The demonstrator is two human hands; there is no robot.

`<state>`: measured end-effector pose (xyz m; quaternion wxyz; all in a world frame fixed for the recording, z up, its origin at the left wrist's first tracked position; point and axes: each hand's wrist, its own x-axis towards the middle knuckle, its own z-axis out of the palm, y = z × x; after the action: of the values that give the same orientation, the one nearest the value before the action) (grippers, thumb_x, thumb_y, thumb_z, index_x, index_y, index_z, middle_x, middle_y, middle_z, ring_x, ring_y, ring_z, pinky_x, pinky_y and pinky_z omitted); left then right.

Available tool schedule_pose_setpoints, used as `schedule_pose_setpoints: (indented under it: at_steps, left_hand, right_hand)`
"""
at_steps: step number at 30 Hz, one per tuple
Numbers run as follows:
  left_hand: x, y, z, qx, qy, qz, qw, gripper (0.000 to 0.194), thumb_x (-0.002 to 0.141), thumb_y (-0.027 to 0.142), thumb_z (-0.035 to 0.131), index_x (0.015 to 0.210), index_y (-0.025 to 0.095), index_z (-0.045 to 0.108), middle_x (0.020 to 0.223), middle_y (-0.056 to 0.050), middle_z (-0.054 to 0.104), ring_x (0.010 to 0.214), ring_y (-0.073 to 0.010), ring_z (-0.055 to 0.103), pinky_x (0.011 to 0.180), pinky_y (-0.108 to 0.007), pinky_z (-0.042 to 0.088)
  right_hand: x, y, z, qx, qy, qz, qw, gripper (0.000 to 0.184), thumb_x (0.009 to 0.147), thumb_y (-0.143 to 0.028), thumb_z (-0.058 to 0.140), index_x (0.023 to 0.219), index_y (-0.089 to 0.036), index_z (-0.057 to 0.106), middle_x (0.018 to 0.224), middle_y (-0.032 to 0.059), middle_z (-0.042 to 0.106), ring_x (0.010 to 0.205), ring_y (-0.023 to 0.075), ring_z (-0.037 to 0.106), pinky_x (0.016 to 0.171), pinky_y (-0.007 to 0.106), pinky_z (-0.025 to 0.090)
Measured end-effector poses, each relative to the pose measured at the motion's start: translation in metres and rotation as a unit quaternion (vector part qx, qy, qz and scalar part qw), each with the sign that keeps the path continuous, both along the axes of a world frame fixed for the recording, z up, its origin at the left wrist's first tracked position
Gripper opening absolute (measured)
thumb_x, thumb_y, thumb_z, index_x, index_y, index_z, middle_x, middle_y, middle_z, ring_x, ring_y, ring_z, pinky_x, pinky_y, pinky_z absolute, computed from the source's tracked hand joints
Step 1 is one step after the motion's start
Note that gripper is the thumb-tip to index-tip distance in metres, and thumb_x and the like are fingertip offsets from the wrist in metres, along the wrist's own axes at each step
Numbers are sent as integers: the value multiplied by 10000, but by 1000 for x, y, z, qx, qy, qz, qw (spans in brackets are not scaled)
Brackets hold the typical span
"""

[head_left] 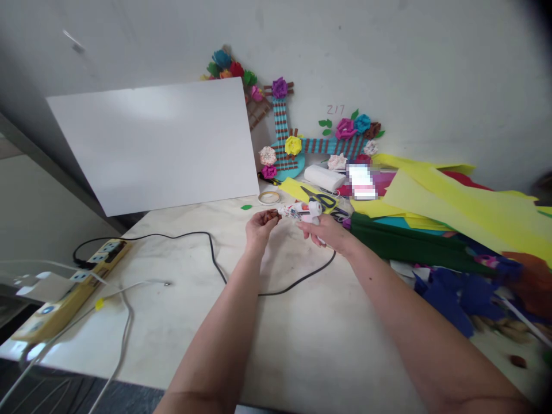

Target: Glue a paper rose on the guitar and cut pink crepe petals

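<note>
Over the middle of the table, my right hand (322, 231) is closed round the handle of a white glue gun (302, 211) with coloured markings, its nozzle pointing left. A black cord runs from below that hand. Just at the nozzle, my left hand (259, 227) pinches a small brown crumpled paper piece (271, 215); fingers hide part of it. Whether nozzle and paper touch I cannot tell. Behind the hands lie a roll of tape (269, 198), a green paper leaf (246, 207) and dark-handled scissors (324, 199).
A yellow power strip (81, 282) with cables lies at the left. A white board (159, 146) leans on the wall. Paper-flower decorations (282, 138) stand at the back. Yellow paper (457, 201), dark green paper (414, 241), blue scraps (448, 296) and a phone (362, 181) lie right.
</note>
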<state>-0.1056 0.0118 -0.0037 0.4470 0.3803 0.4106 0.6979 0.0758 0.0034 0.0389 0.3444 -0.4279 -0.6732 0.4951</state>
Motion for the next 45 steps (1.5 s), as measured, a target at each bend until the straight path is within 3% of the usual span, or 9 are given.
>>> schedule_pose_setpoints:
  at_steps: [12,19,24,29,37,45]
  left_hand:
    - [-2,7,-9,-3,44,24,999,326,509,207,745,815,140,656,664,4,644,654,-133,614,706,-288,480]
    - [-3,10,-13,11,60,32,998,345,524,232,745,841,144,642,698,-11,650,676,-143,624,717,-298,490]
    - [1,4,-7,26,9,31,999,509,507,222,758,979,156,579,703,-5,653,684,-163,647,761,-360,505]
    - [4,-1,-1,28,-12,21,999,457,510,216,749,927,151,575,698,-4,648,673,-165,653,791,-386,506]
    - [4,-2,0,15,-7,30,999,452,530,222,738,935,156,550,687,-15,656,682,-192,669,776,-391,505]
    - [3,-5,4,-1,-16,19,1000,502,508,247,758,944,158,528,756,-47,679,678,-192,667,720,-356,498]
  right_hand:
    - [-3,0,-1,9,-44,-16,999,318,690,-458,644,732,-152,568,444,-50,476,325,58,381,305,185,268]
    - [-3,1,-2,33,-50,-19,998,297,691,-442,640,711,-158,556,513,-42,483,347,63,414,295,187,290]
    - [-2,3,-5,47,-59,-20,997,307,705,-460,623,676,-163,548,498,-39,478,345,70,419,293,189,295]
    - [-2,3,-5,42,-55,-23,997,310,698,-463,633,658,-169,544,471,-36,474,343,76,424,294,187,293]
    - [2,3,-1,8,7,22,1000,337,706,-450,629,593,-162,497,489,-31,474,344,65,410,313,197,286]
    - [2,4,-4,-22,169,47,984,310,695,-429,654,679,-136,554,488,-38,490,326,57,386,307,204,243]
